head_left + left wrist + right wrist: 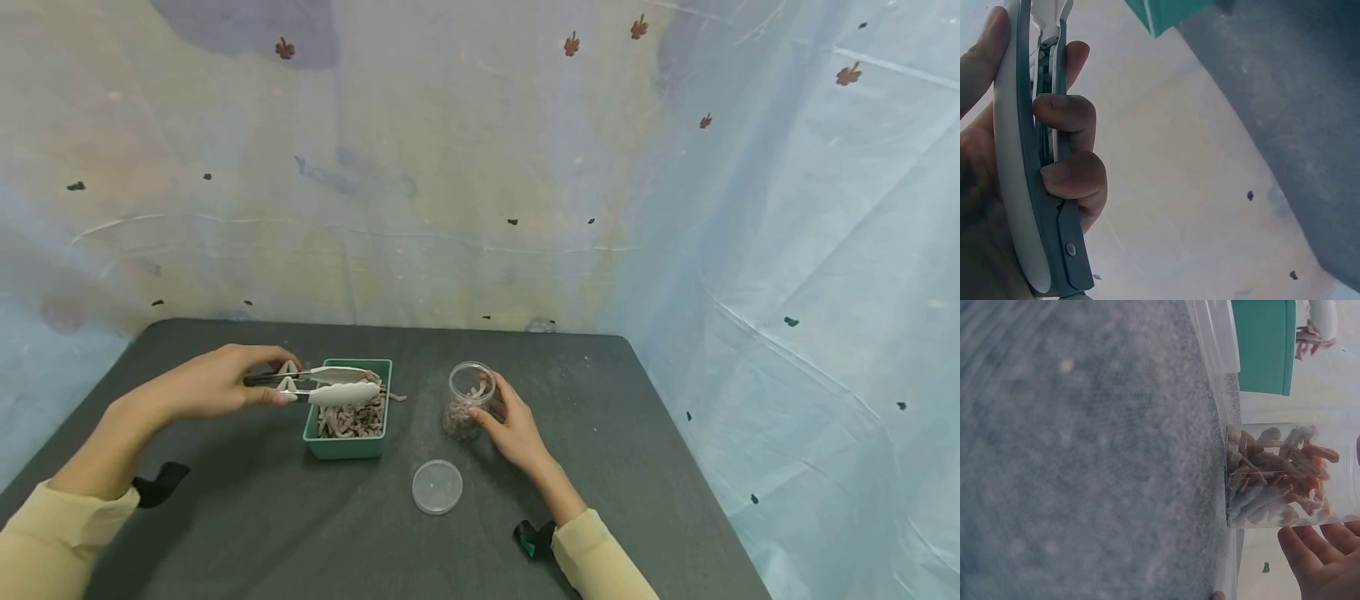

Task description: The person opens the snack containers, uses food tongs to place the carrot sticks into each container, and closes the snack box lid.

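Step in hand, by my reading: picking up pale brown strips (348, 423) from the rectangular green plastic box (345, 450), centre-left of frame. White-headed metal tongs (343, 394) pinch a few over it. Round clear plastic jar (463, 408), right of centre, stands part-filled on the dark grey tabletop (337, 533); next move likely calls for carrying the load rightward to its uncovered mouth.

Left hand (217, 382) reaches in from lower left, fingers curled round the tong handles. Right hand (519, 432), from lower right, steadies the jar between thumb and fingers.
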